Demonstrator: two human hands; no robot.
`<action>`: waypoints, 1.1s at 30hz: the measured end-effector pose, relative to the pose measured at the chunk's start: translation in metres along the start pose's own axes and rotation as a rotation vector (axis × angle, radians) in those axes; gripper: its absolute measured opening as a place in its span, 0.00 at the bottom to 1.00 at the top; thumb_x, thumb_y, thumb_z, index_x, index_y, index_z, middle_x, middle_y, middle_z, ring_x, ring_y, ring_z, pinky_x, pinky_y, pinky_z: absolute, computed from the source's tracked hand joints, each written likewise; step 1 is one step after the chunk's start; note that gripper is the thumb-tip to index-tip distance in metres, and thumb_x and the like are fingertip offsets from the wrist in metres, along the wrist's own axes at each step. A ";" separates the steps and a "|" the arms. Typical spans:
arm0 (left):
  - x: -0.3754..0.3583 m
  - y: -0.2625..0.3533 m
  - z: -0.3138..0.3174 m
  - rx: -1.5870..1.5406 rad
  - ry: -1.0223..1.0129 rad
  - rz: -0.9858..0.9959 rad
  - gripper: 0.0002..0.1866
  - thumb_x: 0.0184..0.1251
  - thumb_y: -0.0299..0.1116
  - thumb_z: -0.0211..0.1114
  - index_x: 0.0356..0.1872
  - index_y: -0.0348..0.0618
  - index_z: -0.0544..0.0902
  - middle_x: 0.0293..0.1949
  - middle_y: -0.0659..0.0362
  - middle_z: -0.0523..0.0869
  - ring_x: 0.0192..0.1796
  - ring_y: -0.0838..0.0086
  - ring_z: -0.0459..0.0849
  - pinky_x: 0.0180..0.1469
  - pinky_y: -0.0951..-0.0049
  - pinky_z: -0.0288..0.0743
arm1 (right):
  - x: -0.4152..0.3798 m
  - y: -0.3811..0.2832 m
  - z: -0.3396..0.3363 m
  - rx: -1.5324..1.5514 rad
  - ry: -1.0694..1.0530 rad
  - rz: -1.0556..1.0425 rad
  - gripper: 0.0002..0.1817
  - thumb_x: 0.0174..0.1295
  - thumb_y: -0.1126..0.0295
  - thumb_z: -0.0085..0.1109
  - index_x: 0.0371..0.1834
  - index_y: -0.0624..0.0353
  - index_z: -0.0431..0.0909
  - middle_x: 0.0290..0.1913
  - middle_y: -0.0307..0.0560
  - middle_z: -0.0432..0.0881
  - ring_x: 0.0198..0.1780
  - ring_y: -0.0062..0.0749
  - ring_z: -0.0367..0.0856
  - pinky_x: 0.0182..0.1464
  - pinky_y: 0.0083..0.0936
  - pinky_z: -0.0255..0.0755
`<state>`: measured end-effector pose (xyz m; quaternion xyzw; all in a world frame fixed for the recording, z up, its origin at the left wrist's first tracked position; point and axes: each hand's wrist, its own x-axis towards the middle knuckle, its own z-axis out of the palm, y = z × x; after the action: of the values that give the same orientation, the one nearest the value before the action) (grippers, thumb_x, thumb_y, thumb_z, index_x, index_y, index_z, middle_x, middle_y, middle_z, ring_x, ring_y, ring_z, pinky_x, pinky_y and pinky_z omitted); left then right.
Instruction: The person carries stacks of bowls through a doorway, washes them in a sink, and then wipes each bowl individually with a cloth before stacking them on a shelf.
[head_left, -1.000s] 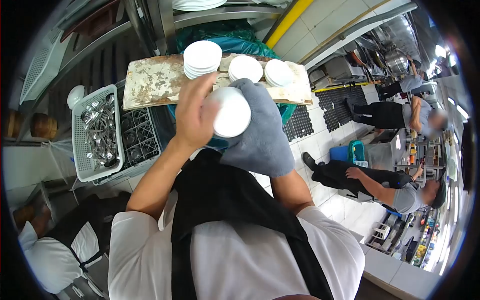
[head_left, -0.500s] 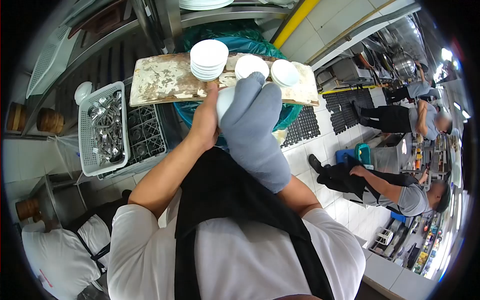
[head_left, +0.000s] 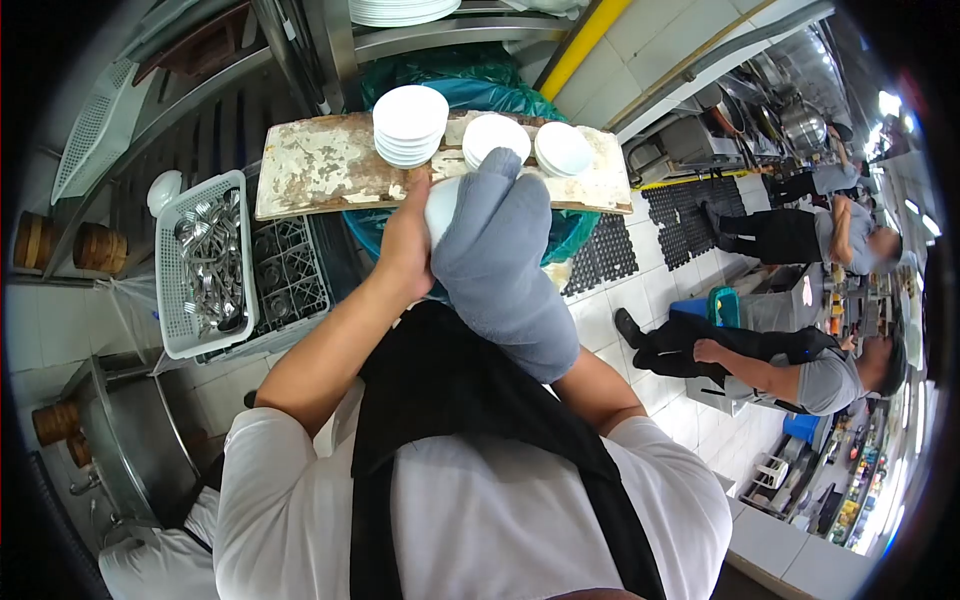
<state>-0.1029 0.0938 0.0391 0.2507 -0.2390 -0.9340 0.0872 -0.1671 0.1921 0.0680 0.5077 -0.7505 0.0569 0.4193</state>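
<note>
Head view, looking down the wearer's chest: the left hand grips a small white ceramic dish by its rim, thumb up along the edge and fingers curled behind, so that the dish stands on edge with its face turned toward the right hand. That hand is wholly wrapped in a grey cloth and pressed flat against the dish, which suggests wiping; whether the fingers under the cloth are spread or together cannot be told. Both forearms rise from the white-sleeved shoulders and meet just before a worn, paint-flaked wooden board, where three stacks of white dishes stand side by side within easy reach, probably the finished pieces. A white plastic basket of metal cutlery sits to the left, over a dark rack. Other people work well apart on the right.
</note>
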 end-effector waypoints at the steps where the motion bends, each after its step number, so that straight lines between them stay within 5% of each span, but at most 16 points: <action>1: 0.004 -0.001 -0.005 0.036 -0.030 0.001 0.34 0.78 0.62 0.40 0.65 0.43 0.72 0.62 0.55 0.76 0.60 0.67 0.77 0.58 0.61 0.73 | -0.004 0.002 0.003 0.053 -0.011 0.013 0.23 0.46 0.78 0.61 0.46 0.83 0.71 0.38 0.66 0.74 0.35 0.51 0.73 0.34 0.41 0.71; 3: 0.006 0.000 -0.013 0.105 -0.051 -0.018 0.35 0.76 0.63 0.42 0.69 0.45 0.67 0.66 0.53 0.73 0.64 0.62 0.75 0.63 0.57 0.70 | -0.006 0.009 0.011 0.108 -0.013 0.018 0.21 0.48 0.77 0.61 0.45 0.82 0.72 0.39 0.64 0.75 0.36 0.50 0.73 0.34 0.40 0.72; 5: 0.009 0.001 -0.024 0.274 -0.063 -0.020 0.37 0.74 0.63 0.49 0.74 0.48 0.61 0.72 0.50 0.65 0.69 0.56 0.69 0.65 0.49 0.66 | -0.002 0.023 0.016 0.395 -0.282 0.357 0.14 0.48 0.77 0.60 0.38 0.70 0.75 0.34 0.53 0.73 0.37 0.44 0.75 0.35 0.38 0.70; 9: 0.003 -0.002 -0.036 0.589 0.013 0.181 0.33 0.73 0.51 0.58 0.71 0.43 0.64 0.70 0.49 0.67 0.68 0.59 0.70 0.64 0.55 0.68 | 0.033 0.055 0.017 -0.143 -0.316 0.044 0.13 0.44 0.78 0.61 0.36 0.58 0.76 0.33 0.48 0.74 0.37 0.42 0.76 0.36 0.37 0.67; 12: 0.004 -0.002 -0.051 0.728 0.049 0.412 0.30 0.71 0.44 0.64 0.67 0.40 0.68 0.66 0.48 0.72 0.67 0.60 0.73 0.62 0.62 0.72 | 0.047 0.082 0.063 0.258 -0.166 -0.150 0.12 0.44 0.78 0.63 0.35 0.58 0.78 0.34 0.48 0.77 0.36 0.44 0.77 0.36 0.40 0.68; 16: 0.006 0.001 -0.070 0.817 0.118 0.523 0.26 0.69 0.39 0.66 0.64 0.39 0.72 0.64 0.49 0.73 0.64 0.59 0.76 0.61 0.64 0.73 | 0.035 0.068 0.110 0.130 -0.354 -0.112 0.10 0.45 0.76 0.63 0.33 0.59 0.77 0.36 0.48 0.78 0.37 0.45 0.78 0.32 0.39 0.71; 22: 0.010 0.021 -0.071 1.032 0.178 0.660 0.22 0.67 0.37 0.66 0.59 0.41 0.77 0.56 0.48 0.80 0.60 0.58 0.79 0.60 0.61 0.73 | 0.031 0.063 0.120 0.118 -0.305 -0.129 0.06 0.49 0.76 0.60 0.32 0.61 0.77 0.32 0.47 0.76 0.34 0.39 0.77 0.32 0.33 0.72; 26: 0.038 0.047 -0.058 1.582 0.165 1.171 0.19 0.63 0.31 0.64 0.55 0.38 0.79 0.51 0.45 0.82 0.55 0.53 0.81 0.61 0.58 0.71 | 0.047 0.072 0.102 0.125 -0.205 -0.105 0.05 0.52 0.76 0.59 0.32 0.62 0.77 0.30 0.46 0.75 0.33 0.36 0.76 0.33 0.30 0.72; 27: 0.051 0.056 -0.057 1.749 0.160 1.404 0.19 0.60 0.30 0.63 0.53 0.37 0.80 0.48 0.44 0.83 0.53 0.52 0.81 0.61 0.56 0.70 | 0.055 0.074 0.079 0.849 -0.223 0.471 0.03 0.56 0.75 0.58 0.30 0.62 0.74 0.31 0.46 0.75 0.32 0.32 0.75 0.33 0.29 0.70; 28: 0.061 0.065 -0.055 1.754 0.151 1.406 0.19 0.60 0.30 0.63 0.53 0.37 0.80 0.48 0.44 0.83 0.53 0.52 0.81 0.61 0.56 0.70 | 0.059 0.075 0.059 1.562 -0.204 1.065 0.06 0.60 0.73 0.57 0.29 0.61 0.71 0.32 0.45 0.76 0.31 0.29 0.74 0.34 0.27 0.69; 29: 0.071 0.076 -0.052 1.919 0.078 1.317 0.16 0.58 0.30 0.63 0.48 0.37 0.82 0.44 0.45 0.85 0.51 0.52 0.83 0.62 0.55 0.69 | 0.060 0.077 0.047 1.813 -0.097 1.262 0.05 0.60 0.73 0.58 0.31 0.61 0.71 0.33 0.45 0.76 0.32 0.29 0.74 0.35 0.27 0.69; 31: 0.085 0.091 -0.043 2.208 0.008 0.983 0.14 0.54 0.29 0.61 0.41 0.36 0.84 0.36 0.45 0.86 0.46 0.49 0.83 0.59 0.53 0.71 | 0.055 0.081 0.021 1.809 0.014 1.115 0.06 0.59 0.74 0.59 0.34 0.62 0.71 0.35 0.45 0.76 0.34 0.29 0.75 0.38 0.26 0.70; 33: 0.091 0.102 -0.038 2.286 -0.081 0.895 0.13 0.55 0.30 0.60 0.39 0.35 0.84 0.36 0.44 0.85 0.44 0.49 0.84 0.56 0.53 0.73 | 0.047 0.082 -0.007 1.632 0.053 0.891 0.08 0.59 0.74 0.60 0.37 0.62 0.71 0.38 0.45 0.76 0.36 0.29 0.75 0.40 0.26 0.70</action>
<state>-0.1575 -0.0363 0.0216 0.0497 -0.9878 -0.0821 0.1228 -0.2362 0.2010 0.1329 0.3089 -0.5940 0.7345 -0.1109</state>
